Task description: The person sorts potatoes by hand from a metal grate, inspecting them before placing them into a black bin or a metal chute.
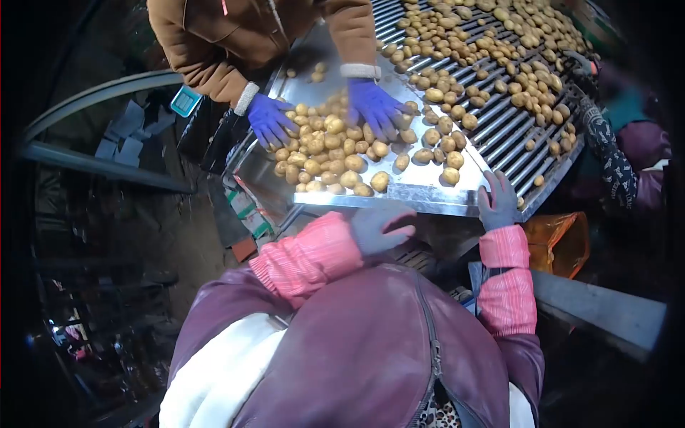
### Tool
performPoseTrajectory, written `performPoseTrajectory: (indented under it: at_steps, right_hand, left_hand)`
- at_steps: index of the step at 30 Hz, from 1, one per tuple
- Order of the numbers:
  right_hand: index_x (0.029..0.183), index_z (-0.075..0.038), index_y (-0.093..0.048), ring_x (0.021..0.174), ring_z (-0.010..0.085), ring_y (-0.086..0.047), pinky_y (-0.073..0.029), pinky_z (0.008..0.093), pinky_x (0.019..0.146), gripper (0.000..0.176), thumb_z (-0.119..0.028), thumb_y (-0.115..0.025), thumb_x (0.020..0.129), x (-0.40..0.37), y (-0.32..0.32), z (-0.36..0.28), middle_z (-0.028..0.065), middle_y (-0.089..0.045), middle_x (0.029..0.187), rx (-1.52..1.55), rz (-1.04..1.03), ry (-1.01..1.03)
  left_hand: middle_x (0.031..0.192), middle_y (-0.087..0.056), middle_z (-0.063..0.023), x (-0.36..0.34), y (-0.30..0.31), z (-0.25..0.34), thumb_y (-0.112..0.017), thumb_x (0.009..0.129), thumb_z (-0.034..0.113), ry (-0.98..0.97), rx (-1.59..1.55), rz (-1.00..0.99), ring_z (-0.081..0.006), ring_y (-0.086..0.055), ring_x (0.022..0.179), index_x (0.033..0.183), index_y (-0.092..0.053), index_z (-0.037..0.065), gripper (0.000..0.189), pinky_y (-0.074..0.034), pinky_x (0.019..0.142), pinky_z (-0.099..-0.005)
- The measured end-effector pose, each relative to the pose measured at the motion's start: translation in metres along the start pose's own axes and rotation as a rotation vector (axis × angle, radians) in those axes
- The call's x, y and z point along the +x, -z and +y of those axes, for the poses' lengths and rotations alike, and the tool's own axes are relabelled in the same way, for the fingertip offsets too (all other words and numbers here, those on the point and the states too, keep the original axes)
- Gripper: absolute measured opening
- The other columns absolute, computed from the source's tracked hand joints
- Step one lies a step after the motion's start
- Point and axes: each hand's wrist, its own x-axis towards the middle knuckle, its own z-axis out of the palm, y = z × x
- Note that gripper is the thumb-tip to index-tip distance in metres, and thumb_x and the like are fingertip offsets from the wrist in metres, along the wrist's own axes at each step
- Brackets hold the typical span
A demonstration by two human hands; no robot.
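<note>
My left hand [382, 230], in a grey glove, hovers just in front of the metal tray's near edge. Its thumb stands apart from the fingers and nothing is in it. Also gloved in grey, my right hand [499, 202] rests at the tray's near right corner, fingers spread, beside the roller bars. On the metal tray [428, 191] lies a heap of potatoes [334, 143], with looser potatoes [444, 146] to its right. Across from me, a person's purple-gloved left hand [374, 107] and right hand [270, 120] touch the heap.
A roller conveyor [492, 135] slopes away at the right, bearing many potatoes [449, 43]. At the far right, another person's gloved hand [579, 64] is by the rollers. An orange bag [567, 242] hangs below. A metal beam [599, 303] runs right, and a curved rail [93, 96] stands left.
</note>
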Motion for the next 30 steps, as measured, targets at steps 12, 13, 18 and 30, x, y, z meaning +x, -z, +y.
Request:
performPoseTrajectory:
  at_steps: [12, 13, 18, 30]
  right_hand:
    - [0.133, -0.008, -0.054, 0.121, 0.0406, -0.051, -0.041, 0.0477, 0.103, 0.058, -0.033, -0.068, 0.082, 0.022, -0.035, -0.006, 0.0235, -0.051, 0.133, -0.031, -0.259, -0.213]
    - [0.132, -0.008, -0.054, 0.121, 0.041, -0.051, -0.041, 0.0481, 0.103, 0.057, -0.032, -0.068, 0.082, 0.022, -0.035, -0.006, 0.0239, -0.051, 0.133, -0.04, -0.244, -0.21]
    - [0.134, -0.007, -0.052, 0.123, 0.0404, -0.05, -0.04, 0.0474, 0.105, 0.064, -0.039, -0.07, 0.081, 0.025, -0.031, -0.013, 0.0235, -0.051, 0.134, -0.071, -0.281, -0.219]
    - [0.152, -0.001, -0.018, 0.128, 0.0419, -0.046, -0.042, 0.0438, 0.106, 0.11, -0.039, -0.082, 0.071, 0.117, -0.052, -0.071, 0.0315, -0.035, 0.143, 0.229, -0.645, -0.33]
  left_hand:
    - [0.149, -0.037, -0.0213, -0.023, 0.08, -0.128, -0.057, 0.087, 0.051, 0.219, 0.839, 0.05, -0.0465, -0.035, 0.133, 0.135, -0.055, 0.019, 0.058, -0.022, 0.105, -0.0669]
    - [0.148, -0.038, -0.0206, -0.026, 0.085, -0.136, -0.057, 0.087, 0.05, 0.279, 0.84, 0.074, -0.0466, -0.034, 0.133, 0.134, -0.056, 0.02, 0.056, -0.021, 0.106, -0.0677]
    - [0.131, -0.051, -0.0178, -0.022, 0.098, -0.117, -0.066, 0.082, 0.034, 0.125, 0.626, 0.262, -0.0418, -0.042, 0.124, 0.116, -0.065, 0.011, 0.04, -0.028, 0.102, -0.0604]
    - [0.122, -0.055, -0.0163, -0.004, 0.083, -0.088, -0.065, 0.079, 0.013, -0.279, 0.256, -0.112, -0.0399, -0.05, 0.114, 0.116, -0.062, 0.009, 0.037, -0.044, 0.091, -0.0486]
